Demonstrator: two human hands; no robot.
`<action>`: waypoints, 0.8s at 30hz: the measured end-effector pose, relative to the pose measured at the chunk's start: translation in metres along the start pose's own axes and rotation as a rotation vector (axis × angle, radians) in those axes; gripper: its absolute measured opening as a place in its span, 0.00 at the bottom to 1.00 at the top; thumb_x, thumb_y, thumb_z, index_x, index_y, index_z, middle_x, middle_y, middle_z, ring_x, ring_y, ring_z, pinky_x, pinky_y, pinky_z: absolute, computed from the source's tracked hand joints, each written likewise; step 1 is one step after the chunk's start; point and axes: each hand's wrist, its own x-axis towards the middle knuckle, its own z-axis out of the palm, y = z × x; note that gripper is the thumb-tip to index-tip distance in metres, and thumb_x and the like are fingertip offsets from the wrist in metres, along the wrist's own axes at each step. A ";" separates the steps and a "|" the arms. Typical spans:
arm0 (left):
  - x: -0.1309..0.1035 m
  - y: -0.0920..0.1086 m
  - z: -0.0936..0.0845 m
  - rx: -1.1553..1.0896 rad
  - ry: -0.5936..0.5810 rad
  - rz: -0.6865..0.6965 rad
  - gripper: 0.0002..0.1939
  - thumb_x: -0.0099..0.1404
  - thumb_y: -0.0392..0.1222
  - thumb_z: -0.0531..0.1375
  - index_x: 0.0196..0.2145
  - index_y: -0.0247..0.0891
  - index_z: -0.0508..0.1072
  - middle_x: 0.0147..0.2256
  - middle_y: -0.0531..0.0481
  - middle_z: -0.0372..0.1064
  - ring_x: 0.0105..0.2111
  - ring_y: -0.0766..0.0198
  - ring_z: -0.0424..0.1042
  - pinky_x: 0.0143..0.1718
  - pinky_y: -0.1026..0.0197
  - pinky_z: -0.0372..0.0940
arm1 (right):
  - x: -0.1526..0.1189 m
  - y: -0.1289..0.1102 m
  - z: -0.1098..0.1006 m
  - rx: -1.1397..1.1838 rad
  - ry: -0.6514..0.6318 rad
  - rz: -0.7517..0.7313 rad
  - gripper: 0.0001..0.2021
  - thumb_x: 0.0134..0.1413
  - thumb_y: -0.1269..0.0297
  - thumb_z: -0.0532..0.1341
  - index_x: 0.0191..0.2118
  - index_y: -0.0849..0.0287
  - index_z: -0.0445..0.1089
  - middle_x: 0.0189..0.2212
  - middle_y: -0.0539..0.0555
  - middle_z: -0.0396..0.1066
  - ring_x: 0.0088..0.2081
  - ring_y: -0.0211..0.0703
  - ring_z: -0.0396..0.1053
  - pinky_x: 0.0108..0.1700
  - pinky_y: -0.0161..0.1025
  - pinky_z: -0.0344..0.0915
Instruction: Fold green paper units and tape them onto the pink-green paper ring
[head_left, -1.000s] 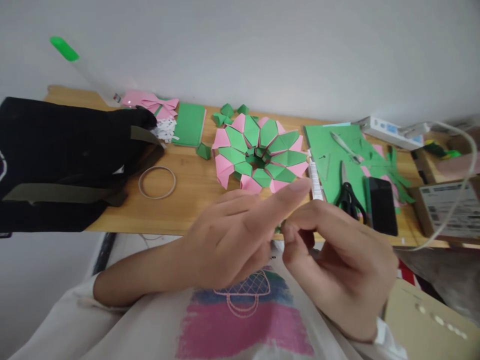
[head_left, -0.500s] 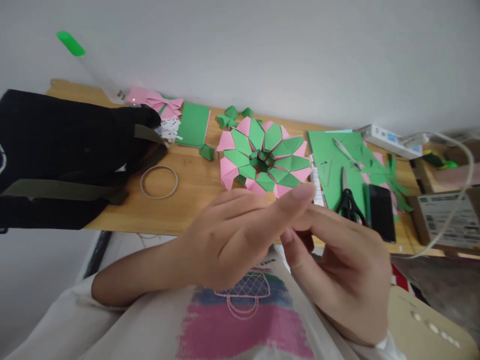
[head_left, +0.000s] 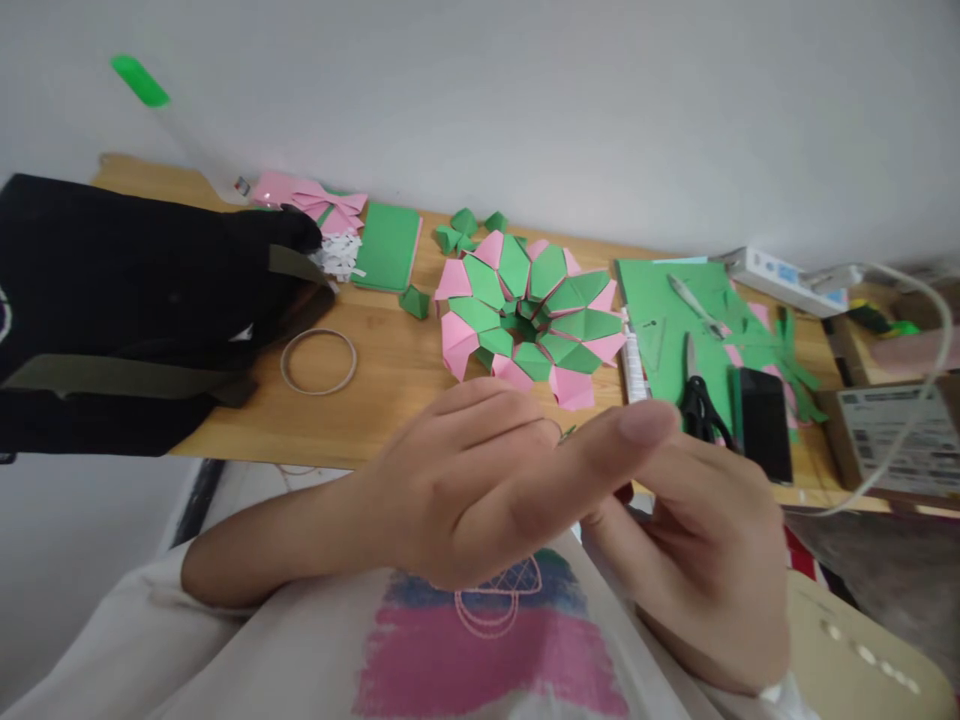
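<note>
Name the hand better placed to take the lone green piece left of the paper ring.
Left, probably: the left hand is nearer the green piece; the right hand sits farther right, beyond it.

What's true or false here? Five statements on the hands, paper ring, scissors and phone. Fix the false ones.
1. The scissors lie beside the phone. True.
2. The paper ring lies left of the scissors in the picture. True.
3. The paper ring is all green. False: it is green and pink.
4. The left hand has its index finger extended. True.
5. The left hand rests on the phone. False: it is close to the right hand, away from the phone.
</note>
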 end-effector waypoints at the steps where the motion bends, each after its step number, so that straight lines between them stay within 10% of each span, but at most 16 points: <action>1: 0.000 0.000 0.000 -0.007 0.001 0.004 0.28 0.68 0.31 0.50 0.63 0.50 0.58 0.21 0.58 0.62 0.24 0.62 0.71 0.32 0.58 0.68 | -0.001 0.000 0.000 0.000 -0.003 0.002 0.08 0.60 0.75 0.57 0.29 0.58 0.64 0.23 0.46 0.64 0.24 0.29 0.61 0.25 0.30 0.58; 12: -0.006 0.002 -0.002 -0.117 -0.065 -0.112 0.25 0.68 0.30 0.50 0.60 0.48 0.60 0.36 0.55 0.74 0.38 0.63 0.76 0.42 0.61 0.68 | 0.003 -0.001 0.001 0.107 0.008 0.084 0.08 0.56 0.74 0.59 0.27 0.60 0.65 0.21 0.46 0.62 0.24 0.30 0.58 0.25 0.32 0.57; 17: -0.007 0.000 -0.006 -0.127 -0.076 -0.235 0.32 0.67 0.29 0.51 0.66 0.43 0.52 0.27 0.56 0.70 0.30 0.62 0.71 0.38 0.59 0.68 | -0.003 0.008 0.005 0.270 0.070 0.177 0.09 0.54 0.76 0.60 0.26 0.58 0.65 0.21 0.45 0.62 0.23 0.32 0.59 0.24 0.34 0.56; 24: -0.040 -0.017 -0.025 -0.242 0.221 -0.593 0.24 0.69 0.35 0.53 0.61 0.45 0.63 0.27 0.53 0.71 0.27 0.64 0.70 0.32 0.62 0.67 | 0.009 0.027 -0.016 0.325 0.092 0.203 0.10 0.58 0.73 0.60 0.27 0.54 0.68 0.22 0.45 0.64 0.25 0.34 0.60 0.25 0.33 0.56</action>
